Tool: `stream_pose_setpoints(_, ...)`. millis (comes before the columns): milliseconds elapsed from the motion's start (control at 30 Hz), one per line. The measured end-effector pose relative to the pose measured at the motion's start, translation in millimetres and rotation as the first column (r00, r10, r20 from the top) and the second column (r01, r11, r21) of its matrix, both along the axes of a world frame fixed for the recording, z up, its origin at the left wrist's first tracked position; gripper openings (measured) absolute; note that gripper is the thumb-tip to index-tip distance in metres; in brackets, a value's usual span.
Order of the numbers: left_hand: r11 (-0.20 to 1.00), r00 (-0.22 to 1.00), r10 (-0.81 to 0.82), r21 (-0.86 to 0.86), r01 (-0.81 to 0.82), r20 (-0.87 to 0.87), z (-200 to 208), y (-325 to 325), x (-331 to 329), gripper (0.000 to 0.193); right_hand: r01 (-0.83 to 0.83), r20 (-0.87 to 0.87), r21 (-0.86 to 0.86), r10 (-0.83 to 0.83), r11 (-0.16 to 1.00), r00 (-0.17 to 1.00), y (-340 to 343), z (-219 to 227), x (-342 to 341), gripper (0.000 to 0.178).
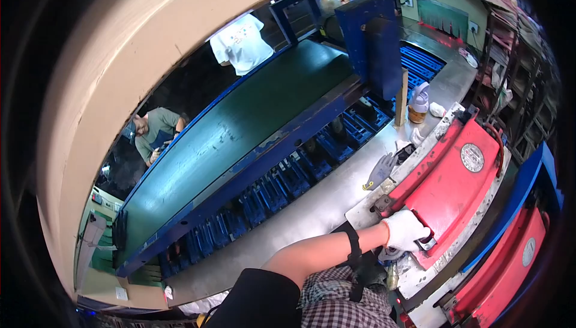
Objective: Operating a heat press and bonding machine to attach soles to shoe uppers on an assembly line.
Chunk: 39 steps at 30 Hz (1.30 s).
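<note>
My left hand [406, 230], in a white knitted glove, reaches across from the lower edge. Its fingers close around a metal handle [427, 243] on the near end of a long red machine cover [453, 187]. A dark strap circles that bare forearm. Just below the glove sits a round metal fitting [393, 255], partly hidden. No part of my right hand shows. Beyond the cover's left side, a grey work glove [381, 171] lies on the metal worktop [324, 208].
A blue press frame with a green top plate [240, 130] spans the middle. A bottle of amber liquid [418, 109] stands by a wooden post [401, 97]. A second red cover [510, 268] is at lower right. Across the press is another person [161, 127].
</note>
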State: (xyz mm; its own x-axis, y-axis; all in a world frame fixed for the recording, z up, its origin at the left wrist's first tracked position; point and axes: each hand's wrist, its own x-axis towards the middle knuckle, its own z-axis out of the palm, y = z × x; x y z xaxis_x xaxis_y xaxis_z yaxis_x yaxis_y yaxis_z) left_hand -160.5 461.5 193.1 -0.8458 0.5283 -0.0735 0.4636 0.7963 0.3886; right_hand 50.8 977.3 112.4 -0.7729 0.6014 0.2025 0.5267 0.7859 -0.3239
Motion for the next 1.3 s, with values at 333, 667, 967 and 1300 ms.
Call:
stream_pose_setpoints(333, 0.986, 0.982, -0.031, -0.155, 0.061, 0.186, 31.8, 9.4, -9.5, 0.050, 0.031, -0.343, 0.112, 0.009, 0.993, 0.939, -2.2, 12.6, 29.8, 0.033)
stream_pose_setpoints(667, 0.978, 0.975, -0.070, -0.176, 0.108, 0.210, 39.4, 7.5, -7.7, 0.060, -0.430, -0.034, -0.806, 0.694, 0.407, 0.719, -267.1, 30.9, -45.8, 0.048)
stream_pose_setpoints(967, 0.987, 0.982, -0.065, -0.135, 0.090, 0.176, 38.1, 5.6, -4.9, 0.059, -0.007, 0.050, -0.997, 0.698, 0.079, 0.714, -320.7, 8.3, -86.7, 0.036)
stream_pose_setpoints(1300, 0.988, 0.992, -0.070, -0.130, 0.084, 0.109, 26.0, 5.3, -3.2, 0.056, 0.154, 0.038, -0.983, 0.694, -0.105, 0.719, -398.3, 11.9, -55.0, 0.039)
